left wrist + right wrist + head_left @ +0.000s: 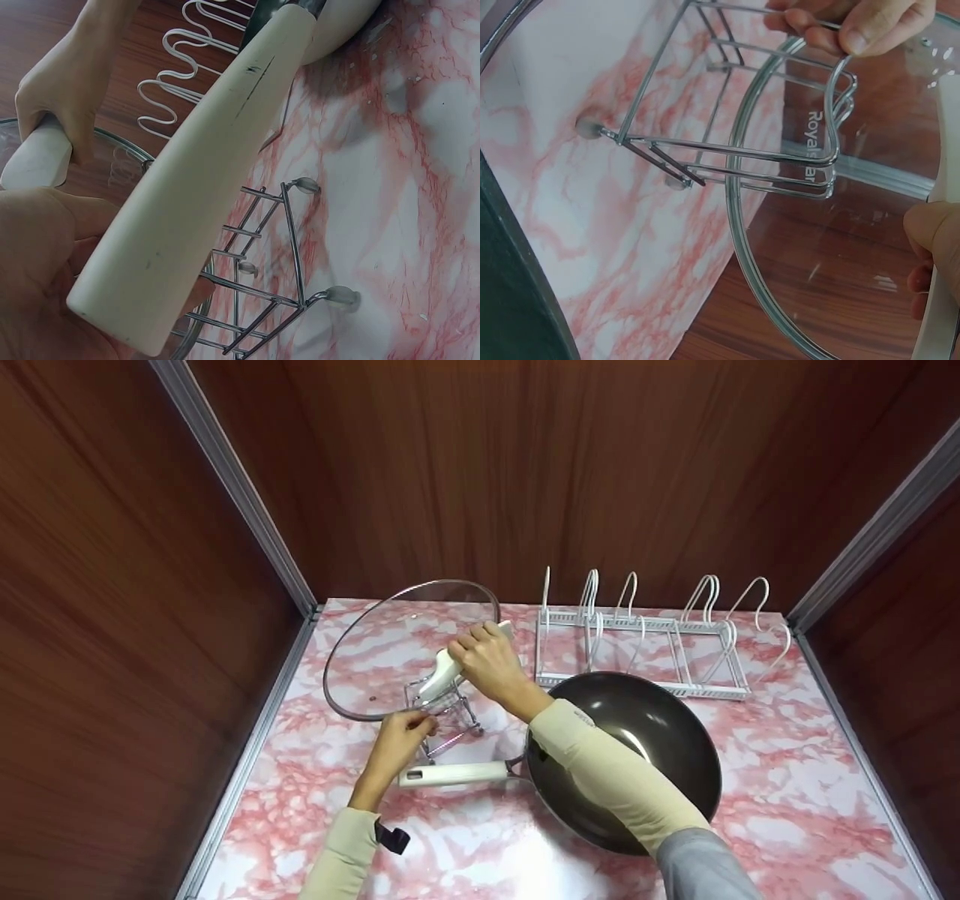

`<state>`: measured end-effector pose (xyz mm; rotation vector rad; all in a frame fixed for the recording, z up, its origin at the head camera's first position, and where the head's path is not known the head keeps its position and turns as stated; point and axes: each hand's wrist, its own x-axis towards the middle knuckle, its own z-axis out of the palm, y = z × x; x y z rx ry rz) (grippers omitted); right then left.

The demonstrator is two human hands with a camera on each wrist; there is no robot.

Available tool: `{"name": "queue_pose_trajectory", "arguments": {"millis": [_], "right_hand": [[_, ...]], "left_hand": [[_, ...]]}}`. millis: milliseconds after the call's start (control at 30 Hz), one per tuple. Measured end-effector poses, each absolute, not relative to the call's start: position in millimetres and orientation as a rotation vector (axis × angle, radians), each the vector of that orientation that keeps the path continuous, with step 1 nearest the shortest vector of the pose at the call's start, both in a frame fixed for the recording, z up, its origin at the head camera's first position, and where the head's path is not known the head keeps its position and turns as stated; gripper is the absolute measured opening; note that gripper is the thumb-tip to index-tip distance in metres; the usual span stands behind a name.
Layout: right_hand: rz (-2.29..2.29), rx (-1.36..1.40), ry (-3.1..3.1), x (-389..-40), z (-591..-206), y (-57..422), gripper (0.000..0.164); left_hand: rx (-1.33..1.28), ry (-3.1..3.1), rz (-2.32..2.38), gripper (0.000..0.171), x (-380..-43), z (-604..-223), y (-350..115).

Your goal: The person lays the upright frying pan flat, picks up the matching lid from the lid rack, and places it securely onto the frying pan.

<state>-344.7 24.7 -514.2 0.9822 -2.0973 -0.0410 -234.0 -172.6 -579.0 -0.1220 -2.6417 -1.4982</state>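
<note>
A clear glass lid [390, 649] with a metal rim stands tilted on the left of the table. My right hand [491, 664] grips its white handle [441, 673]. The lid's lower rim sits between the wires of a small chrome wire stand [735, 150]. My left hand [397, 744] pinches the stand's top wire, its fingertips [859, 37] showing in the right wrist view. In the left wrist view, the white pan handle [195, 180] hides part of the left hand.
A dark wok [679, 750] lies at the right under my right forearm, its handle pointing left past the stand. Behind it is a white wire rack [645, 685] with upright loops. Brown panels [480, 480] wall in the marbled table [795, 810].
</note>
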Motion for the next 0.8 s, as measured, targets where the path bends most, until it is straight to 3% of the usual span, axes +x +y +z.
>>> {"name": "queue_pose_trajectory", "arguments": {"millis": [800], "right_hand": [[0.018,0.961,-2.043,-341.9,-498.7,29.4,0.023]], "left_hand": [[-0.128,-2.643,-1.492,0.018,-232.6,-579.5,-174.6]]}}
